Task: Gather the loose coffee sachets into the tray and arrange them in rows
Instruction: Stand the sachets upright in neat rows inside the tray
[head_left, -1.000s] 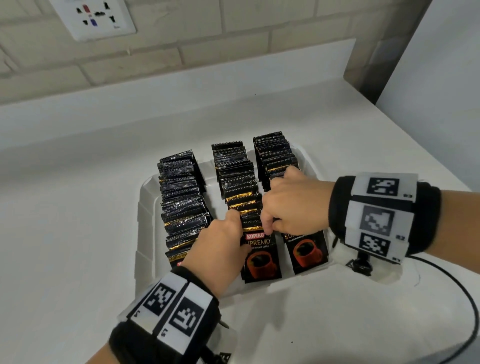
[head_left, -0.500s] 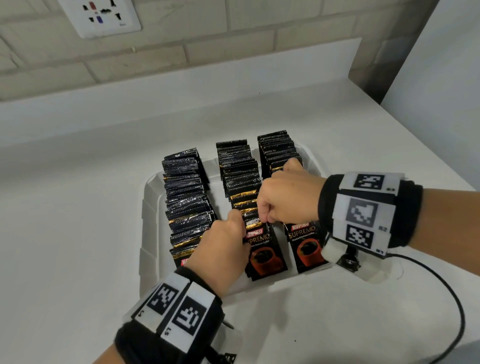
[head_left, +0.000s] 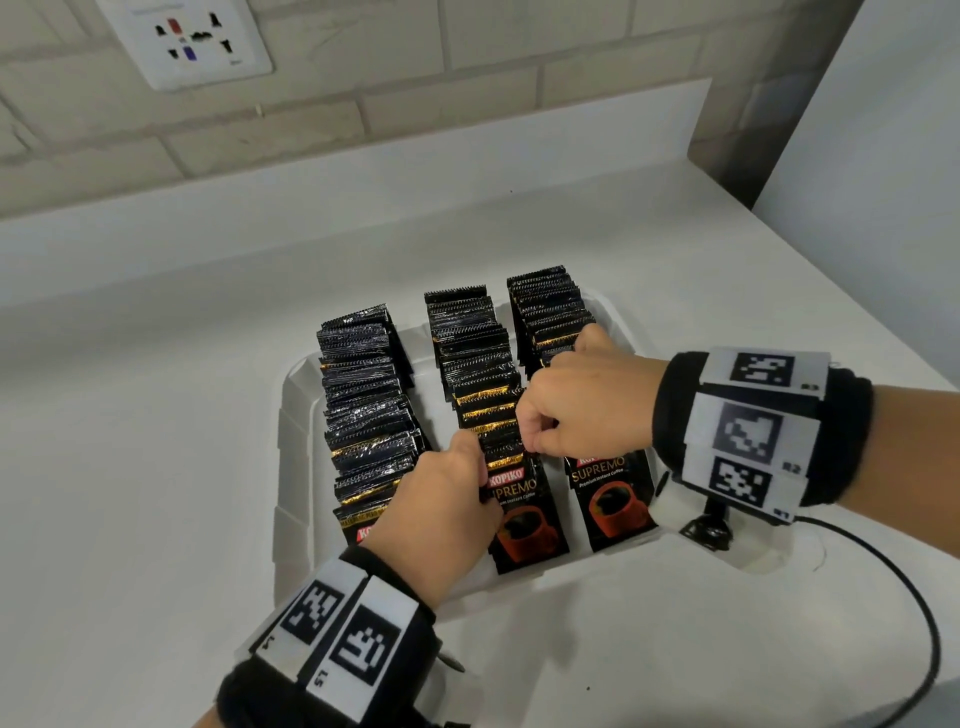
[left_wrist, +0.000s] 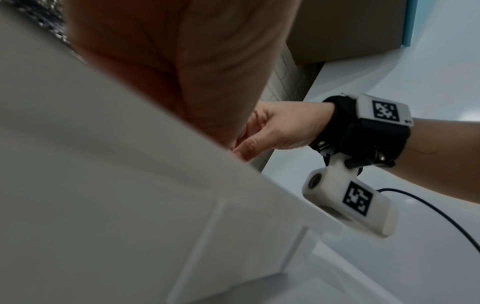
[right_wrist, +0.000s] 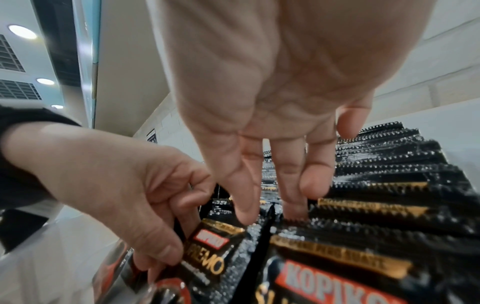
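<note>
Left hand (head_left: 441, 512) curled around the near end of the middle row of sachets (head_left: 480, 384), thumb and fingers pinching the front sachet (right_wrist: 210, 250) at its top edge; right hand (head_left: 576, 400) over the same row from the right, thumb and index finger nipping the sachet tops, remaining fingers (right_wrist: 293, 185) pointing down onto the serrated edges. Keep pinch light, at the seal, never on the filled belly. Square the tops, then ease toward the far wall of the tray (head_left: 291, 457). Left row (head_left: 363, 395) and right row (head_left: 550, 312) standing inside the tray either side of the middle row; avoid brushing them. No loose sachets visible on the counter (head_left: 130, 467) around the tray
</note>
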